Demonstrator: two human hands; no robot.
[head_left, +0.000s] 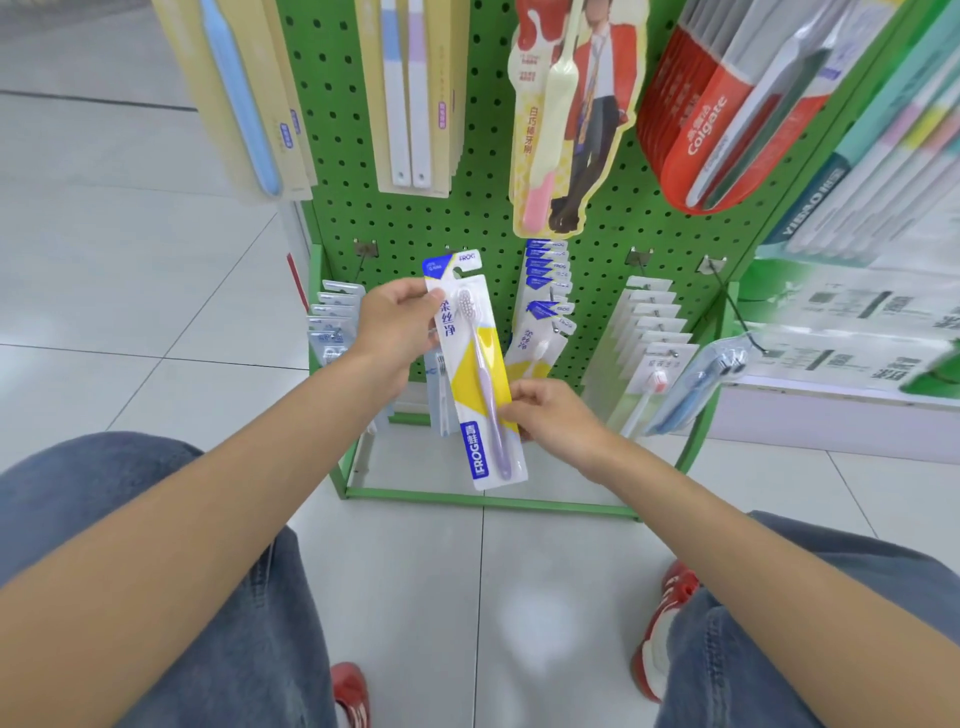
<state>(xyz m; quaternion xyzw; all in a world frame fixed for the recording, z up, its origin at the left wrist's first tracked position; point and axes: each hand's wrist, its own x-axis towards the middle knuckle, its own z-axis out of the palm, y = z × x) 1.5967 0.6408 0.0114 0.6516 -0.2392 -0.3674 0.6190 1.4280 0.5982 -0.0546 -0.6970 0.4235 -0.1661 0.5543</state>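
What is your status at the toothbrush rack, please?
Left hand grips toothbrush pack near top. Right hand pinches its side edge. Matching packs hang behind.

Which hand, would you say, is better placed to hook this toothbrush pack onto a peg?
Probably the left hand: it grips the toothbrush pack just below the hang hole; the right hand pinches low down.

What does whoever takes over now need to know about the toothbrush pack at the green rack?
Left hand: grips the toothbrush pack near its top.
Right hand: pinches the pack's right edge, lower down.
Pack: not hung, held roughly upright in front of the green rack; matching packs hang on the rack just behind.
Done: pack in both hands. Left: probably hang it with the matching packs, though that is a guess.
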